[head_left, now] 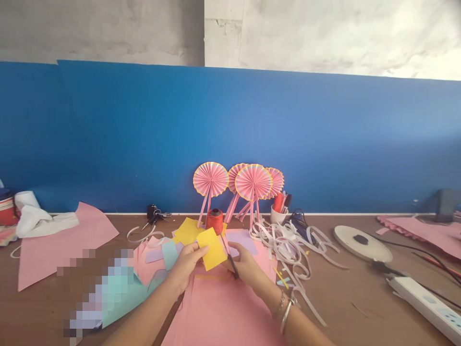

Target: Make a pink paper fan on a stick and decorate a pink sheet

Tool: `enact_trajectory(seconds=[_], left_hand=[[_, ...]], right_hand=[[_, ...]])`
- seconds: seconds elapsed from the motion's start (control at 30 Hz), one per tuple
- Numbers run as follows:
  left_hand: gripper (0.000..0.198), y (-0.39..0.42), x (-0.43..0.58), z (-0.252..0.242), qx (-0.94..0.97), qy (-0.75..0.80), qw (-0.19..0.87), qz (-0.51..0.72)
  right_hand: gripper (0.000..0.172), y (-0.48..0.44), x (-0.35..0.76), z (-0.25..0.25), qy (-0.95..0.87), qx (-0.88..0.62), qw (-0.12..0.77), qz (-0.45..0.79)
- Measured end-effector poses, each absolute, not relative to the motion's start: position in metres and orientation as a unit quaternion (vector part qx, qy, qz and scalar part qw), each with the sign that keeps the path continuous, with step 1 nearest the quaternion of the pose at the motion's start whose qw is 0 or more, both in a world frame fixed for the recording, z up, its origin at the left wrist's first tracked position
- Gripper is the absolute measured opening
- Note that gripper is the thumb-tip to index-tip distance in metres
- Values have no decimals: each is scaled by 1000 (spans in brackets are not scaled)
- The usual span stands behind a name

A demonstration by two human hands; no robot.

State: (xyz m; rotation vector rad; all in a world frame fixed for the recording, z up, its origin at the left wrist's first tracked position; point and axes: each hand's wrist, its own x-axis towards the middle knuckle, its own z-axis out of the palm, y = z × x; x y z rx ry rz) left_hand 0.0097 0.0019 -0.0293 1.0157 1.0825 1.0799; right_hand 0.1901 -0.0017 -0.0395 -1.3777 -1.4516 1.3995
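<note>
A small square of yellow paper (212, 249) is pinched between the thumb and fingers of my left hand (190, 262). Dark-handled scissors (232, 264) are in my right hand (247, 264), their blades pointing up beside the right edge of the yellow square. Below both hands lie large pink sheets (230, 312). More yellow paper (188, 231) rests just behind my left hand, next to a red thread spool (215, 221). Small blue paper (169, 254) and purple paper (154, 255) pieces lie left of my left hand.
Round pleated pink fans (211, 179) lean against the blue partition (144, 129). Curled white strips (284, 245) and a white cup of tools (278, 215) stand right of centre. Farther right are a round white disc (362, 244) and a power strip (428, 305). Keys (154, 215) lie back left.
</note>
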Motion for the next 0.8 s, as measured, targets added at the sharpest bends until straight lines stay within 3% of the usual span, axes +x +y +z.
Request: enact_trajectory(seconds=[0.13,0.27,0.8], left_hand=[[37,9,1,-27,448,501,531,516],[40,15,-8,-25,430,504,518,541],[36,12,-6,-24,430,502,529,533]], right_hand=[[66,-1,193,-37,-572,-507,331,553],[51,-5,193,-30,-600,-470,304,571],[47,-8,189,-31,-625,-451,280,573]])
